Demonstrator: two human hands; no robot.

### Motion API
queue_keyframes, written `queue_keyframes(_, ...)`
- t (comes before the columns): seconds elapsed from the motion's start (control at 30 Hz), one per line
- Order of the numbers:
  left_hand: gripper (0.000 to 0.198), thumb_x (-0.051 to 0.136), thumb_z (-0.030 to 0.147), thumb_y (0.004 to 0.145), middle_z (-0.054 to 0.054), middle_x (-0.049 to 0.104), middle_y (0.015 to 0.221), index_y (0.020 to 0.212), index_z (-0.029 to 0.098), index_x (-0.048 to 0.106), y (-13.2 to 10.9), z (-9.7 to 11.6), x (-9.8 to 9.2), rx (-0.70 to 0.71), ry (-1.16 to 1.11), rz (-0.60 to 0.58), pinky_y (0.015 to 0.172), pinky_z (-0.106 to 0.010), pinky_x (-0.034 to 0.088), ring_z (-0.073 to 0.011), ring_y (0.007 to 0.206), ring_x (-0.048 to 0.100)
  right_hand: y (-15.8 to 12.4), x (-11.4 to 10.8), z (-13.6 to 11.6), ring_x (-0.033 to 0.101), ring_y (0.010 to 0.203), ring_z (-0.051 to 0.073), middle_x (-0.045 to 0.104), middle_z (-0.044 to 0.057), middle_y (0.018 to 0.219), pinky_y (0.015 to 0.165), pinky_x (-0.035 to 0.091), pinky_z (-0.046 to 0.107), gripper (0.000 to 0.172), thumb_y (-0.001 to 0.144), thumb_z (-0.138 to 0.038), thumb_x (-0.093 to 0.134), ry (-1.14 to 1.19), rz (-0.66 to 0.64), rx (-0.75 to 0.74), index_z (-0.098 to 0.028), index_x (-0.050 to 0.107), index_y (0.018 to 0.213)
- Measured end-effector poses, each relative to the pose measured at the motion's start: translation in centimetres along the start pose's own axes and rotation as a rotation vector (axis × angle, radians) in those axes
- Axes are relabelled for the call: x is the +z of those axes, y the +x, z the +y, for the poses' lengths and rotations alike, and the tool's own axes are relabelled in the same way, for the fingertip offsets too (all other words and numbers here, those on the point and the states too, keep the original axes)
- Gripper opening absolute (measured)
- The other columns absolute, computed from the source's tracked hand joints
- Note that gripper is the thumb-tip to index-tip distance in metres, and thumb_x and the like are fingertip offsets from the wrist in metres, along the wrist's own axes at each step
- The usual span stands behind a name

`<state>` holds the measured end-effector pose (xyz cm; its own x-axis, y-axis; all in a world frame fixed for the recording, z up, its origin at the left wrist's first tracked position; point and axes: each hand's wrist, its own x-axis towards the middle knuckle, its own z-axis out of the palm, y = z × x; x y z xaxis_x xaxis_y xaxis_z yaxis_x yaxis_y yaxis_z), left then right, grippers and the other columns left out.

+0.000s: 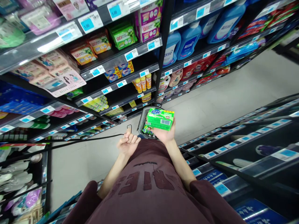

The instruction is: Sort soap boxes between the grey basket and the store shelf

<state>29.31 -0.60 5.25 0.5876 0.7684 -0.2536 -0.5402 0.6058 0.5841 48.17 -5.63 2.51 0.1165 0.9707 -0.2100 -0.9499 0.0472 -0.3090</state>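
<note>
My right hand grips a bright green soap pack from below, its printed side with a barcode facing up. Under the pack is a dark shopping basket, partly covered by it, with several small green packs inside. To the left, my left hand is closed with its fingers curled. A thin black cord runs from the left into that hand, and a small loop of it sticks up past the fingers.
Shelves of laundry goods stand ahead, with boxed soaps, orange bottles and blue detergent bottles. More shelving runs along the right, and hanging goods are at the left. Grey floor stretches along the aisle.
</note>
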Motion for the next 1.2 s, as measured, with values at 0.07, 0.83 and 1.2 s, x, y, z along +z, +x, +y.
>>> queue_keyframes(0.07,0.056,0.071,0.028,0.062,0.011,0.004,0.046,0.068,0.021,0.017,0.0,0.0,0.0,-0.002,-0.009,-0.003,0.050,-0.030,0.016,-0.0088,0.044,0.003,0.0,0.0,0.0,0.062,0.111,0.034,0.065,0.015,0.130,0.079,0.050,0.044,0.084,0.081,-0.085,0.038,0.002,-0.004,-0.001,-0.022,0.060,0.131)
queue_keyframes(0.83,0.052,0.069,0.022,0.059,0.011,0.005,0.048,0.068,0.021,0.018,0.1,0.1,0.5,-0.051,-0.079,0.016,0.050,-0.029,0.016,-0.0080,0.045,0.006,-0.7,-1.0,1.0,0.058,0.119,0.037,0.065,0.010,0.129,0.089,0.052,0.055,0.074,0.073,-0.081,0.059,-0.062,-0.078,-0.016,-0.026,0.062,0.123)
queue_keyframes(1.2,0.038,0.075,0.024,0.062,0.010,0.022,0.050,0.067,0.020,0.038,0.4,-0.1,0.0,-0.055,0.010,0.006,0.046,-0.022,0.023,-0.0071,0.044,0.018,-0.7,-0.7,1.3,0.052,0.131,0.036,0.061,0.016,0.131,0.109,0.043,0.054,0.101,0.054,-0.077,0.075,-0.324,-0.331,0.066,-0.019,0.052,0.133)
